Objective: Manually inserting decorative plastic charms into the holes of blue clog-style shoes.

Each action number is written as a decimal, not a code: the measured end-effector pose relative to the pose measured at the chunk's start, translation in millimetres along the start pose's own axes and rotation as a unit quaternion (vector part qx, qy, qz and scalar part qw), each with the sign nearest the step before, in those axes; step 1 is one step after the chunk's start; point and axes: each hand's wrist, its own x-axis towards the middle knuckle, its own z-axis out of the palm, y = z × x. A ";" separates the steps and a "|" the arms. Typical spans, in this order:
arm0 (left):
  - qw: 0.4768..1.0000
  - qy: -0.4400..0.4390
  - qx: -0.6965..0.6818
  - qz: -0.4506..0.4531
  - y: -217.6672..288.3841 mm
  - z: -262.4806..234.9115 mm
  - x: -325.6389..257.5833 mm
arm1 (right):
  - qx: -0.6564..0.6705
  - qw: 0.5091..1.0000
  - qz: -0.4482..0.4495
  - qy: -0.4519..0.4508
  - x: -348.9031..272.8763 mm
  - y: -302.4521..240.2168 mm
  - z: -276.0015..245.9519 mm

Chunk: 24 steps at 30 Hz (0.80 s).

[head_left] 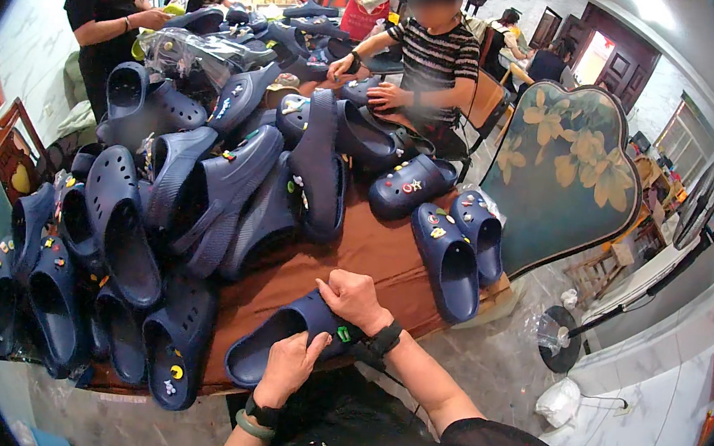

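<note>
Single head-worn fisheye view, steeply down, close over the table (388,257).

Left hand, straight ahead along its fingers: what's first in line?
The left hand points up and slightly right, its fingers already on the navy blue foam clog it steadies. Past that, probably the right hand pressing the clog's top, though depth is unclear here.

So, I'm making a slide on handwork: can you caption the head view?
Both hands, left and right, hold a navy clog at a brown table piled with clogs.
</note>
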 end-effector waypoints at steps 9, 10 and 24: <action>0.991 0.011 -0.124 -0.041 3.5 3.5 14.3 | 0.440 0.812 0.357 0.140 -33.4 -2.9 -39.5; 0.991 0.008 -0.119 -0.053 3.9 3.6 15.8 | 0.431 0.814 0.372 0.118 -40.1 -4.6 -44.4; 0.878 -0.069 -0.435 -0.186 6.2 -4.3 25.7 | 0.118 0.985 0.121 -0.019 -87.8 -33.1 -33.6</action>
